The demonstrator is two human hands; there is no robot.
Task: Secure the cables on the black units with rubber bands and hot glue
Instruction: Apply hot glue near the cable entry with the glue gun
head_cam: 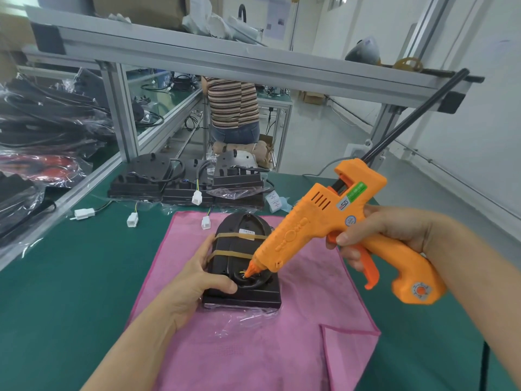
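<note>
A black unit (239, 294) lies on a pink cloth (270, 348) at the centre of the green bench. Two tan rubber bands (231, 244) cross its back. My left hand (194, 280) grips the unit's left side, thumb on its near end. My right hand (386, 232) holds an orange hot glue gun (327, 227) by the handle, a finger by the trigger. The gun's nozzle tip touches the cable entry in a round recess (251, 277) near the unit's front, where thin wires show.
Three more black units (186, 179) with cables and white connectors (196, 197) stand at the bench's back edge. Bagged black cables (42, 114) pile up at left. An aluminium frame shelf (197, 57) spans overhead. A person in a striped top (234, 103) sits beyond.
</note>
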